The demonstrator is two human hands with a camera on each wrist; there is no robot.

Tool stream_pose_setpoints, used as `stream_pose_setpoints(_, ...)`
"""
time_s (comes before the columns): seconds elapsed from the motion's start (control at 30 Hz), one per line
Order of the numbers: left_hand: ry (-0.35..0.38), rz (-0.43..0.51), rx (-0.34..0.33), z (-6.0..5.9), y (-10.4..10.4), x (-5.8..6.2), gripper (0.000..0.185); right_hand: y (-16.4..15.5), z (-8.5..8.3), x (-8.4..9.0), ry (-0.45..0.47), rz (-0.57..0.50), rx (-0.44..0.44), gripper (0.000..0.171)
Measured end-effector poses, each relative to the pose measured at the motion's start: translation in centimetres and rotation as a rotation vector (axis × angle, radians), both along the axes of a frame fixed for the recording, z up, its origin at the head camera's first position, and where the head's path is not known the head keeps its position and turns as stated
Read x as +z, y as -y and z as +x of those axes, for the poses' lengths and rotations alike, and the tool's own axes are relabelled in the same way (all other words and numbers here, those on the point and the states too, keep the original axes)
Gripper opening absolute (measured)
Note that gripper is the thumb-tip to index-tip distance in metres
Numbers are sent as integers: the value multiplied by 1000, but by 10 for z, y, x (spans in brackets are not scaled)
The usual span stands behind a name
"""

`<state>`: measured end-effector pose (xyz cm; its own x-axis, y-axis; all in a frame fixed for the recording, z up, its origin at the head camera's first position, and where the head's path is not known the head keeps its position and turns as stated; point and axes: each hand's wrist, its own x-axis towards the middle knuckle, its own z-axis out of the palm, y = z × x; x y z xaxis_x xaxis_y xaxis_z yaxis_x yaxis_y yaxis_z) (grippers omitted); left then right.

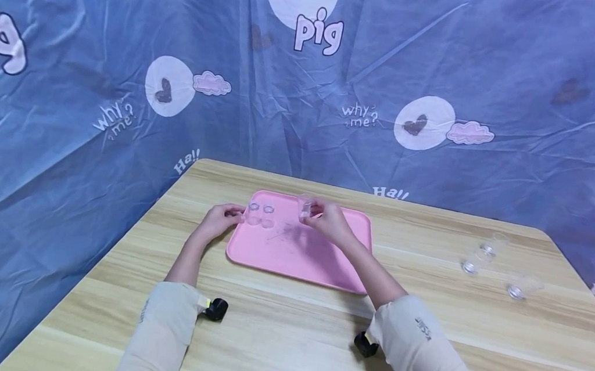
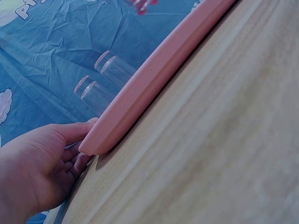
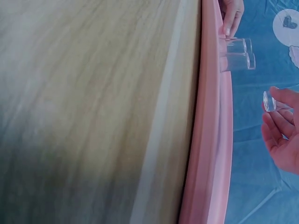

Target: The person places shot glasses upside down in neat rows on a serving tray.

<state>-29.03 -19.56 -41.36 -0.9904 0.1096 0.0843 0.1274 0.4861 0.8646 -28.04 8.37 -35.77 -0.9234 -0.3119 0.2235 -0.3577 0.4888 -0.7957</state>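
My right hand (image 1: 328, 220) holds a small clear glass (image 1: 304, 208) above a pink tray (image 1: 296, 264). Thumb and fingertips pinch this glass (image 3: 269, 101) near its thick base, which faces down toward the tray. At the tray's left end my left hand (image 1: 217, 223) grips the rim. The left wrist view shows that hand's thumb over the rim (image 2: 100, 135) and its fingers curled beneath the corner. Two more clear glasses (image 2: 105, 84) stand side by side on the tray near the left hand, their thick ends up.
Three clear glasses (image 1: 517, 291) stand on the wooden table (image 1: 275, 335), off to the right of the tray. A blue printed cloth (image 1: 281, 120) hangs behind the table and along its left side. A black wrist camera (image 1: 216, 309) juts from the left sleeve.
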Motion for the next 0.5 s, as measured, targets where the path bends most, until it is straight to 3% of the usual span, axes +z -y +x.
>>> stream_pose_setpoints(0.17, -34, 42, -26, -3, 2, -5, 33, 0, -2, -3, -51, 65, 5, 24)
stream_pose_setpoints(0.5, 16, -9, 11, 0, -2, 2, 34, 0, 0, -3, -78, 191, -43, 28)
